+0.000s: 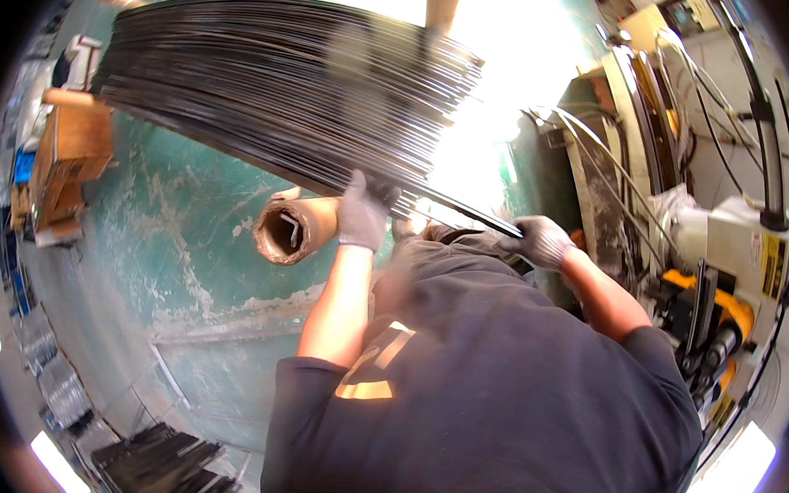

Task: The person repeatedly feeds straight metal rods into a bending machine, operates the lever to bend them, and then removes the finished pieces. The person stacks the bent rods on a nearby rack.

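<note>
A large stack of long, thin dark strips (269,76) lies ahead of me, slightly blurred. My right hand (544,241), in a grey glove, is closed round the near end of one dark strip (469,212) in front of my body. The gloved left hand (362,213) is at the stack's near edge, its thumb pointing up and its fingers wrapped round the same strip farther along. Part of the left fingers is hidden by the dark pieces. Just left of that hand is a thick brown cardboard tube (324,218), its hollow end facing me.
Wooden posts (443,5) stick out beside the stack. Cardboard boxes (73,147) stand at the left. Machinery with cables and a yellow-black device (724,321) lines the right. More dark pieces (160,463) lie on the green floor (205,235) at the lower left.
</note>
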### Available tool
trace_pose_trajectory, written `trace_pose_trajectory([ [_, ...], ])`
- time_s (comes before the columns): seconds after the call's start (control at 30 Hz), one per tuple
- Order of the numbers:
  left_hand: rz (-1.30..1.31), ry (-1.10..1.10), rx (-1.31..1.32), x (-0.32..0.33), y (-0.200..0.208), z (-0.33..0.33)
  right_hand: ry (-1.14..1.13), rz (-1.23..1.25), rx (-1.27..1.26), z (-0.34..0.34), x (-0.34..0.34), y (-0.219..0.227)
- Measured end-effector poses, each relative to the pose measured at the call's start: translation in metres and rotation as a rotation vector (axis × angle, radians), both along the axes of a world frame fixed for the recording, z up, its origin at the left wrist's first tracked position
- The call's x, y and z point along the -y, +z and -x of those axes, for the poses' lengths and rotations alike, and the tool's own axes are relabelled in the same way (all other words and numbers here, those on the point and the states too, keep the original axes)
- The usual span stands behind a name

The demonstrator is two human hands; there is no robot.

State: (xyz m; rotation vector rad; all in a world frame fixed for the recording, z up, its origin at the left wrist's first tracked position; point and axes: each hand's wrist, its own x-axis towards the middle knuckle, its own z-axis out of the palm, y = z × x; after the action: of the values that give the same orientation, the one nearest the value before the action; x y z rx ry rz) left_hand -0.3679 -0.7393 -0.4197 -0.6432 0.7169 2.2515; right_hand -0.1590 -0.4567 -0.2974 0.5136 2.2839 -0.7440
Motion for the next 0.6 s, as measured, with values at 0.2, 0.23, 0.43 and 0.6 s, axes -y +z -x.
trace_pose_trajectory([
  [0.2,-0.040,-0.067,0.156,-0.027,0.028,-0.003,-0.186,-0.485,-0.086,-0.173,-0.002,0.028],
  [0.23,0.041,-0.059,0.356,-0.035,0.041,-0.013,-0.185,-0.533,-0.152,-0.200,-0.004,0.025],
  [0.43,-0.039,-0.329,0.338,-0.037,0.069,-0.022,-0.323,-0.658,-0.134,-0.349,-0.013,0.020],
  [0.6,-0.087,-0.190,-0.095,-0.053,0.141,0.000,-0.758,-0.827,0.176,-0.475,-0.016,0.017],
])
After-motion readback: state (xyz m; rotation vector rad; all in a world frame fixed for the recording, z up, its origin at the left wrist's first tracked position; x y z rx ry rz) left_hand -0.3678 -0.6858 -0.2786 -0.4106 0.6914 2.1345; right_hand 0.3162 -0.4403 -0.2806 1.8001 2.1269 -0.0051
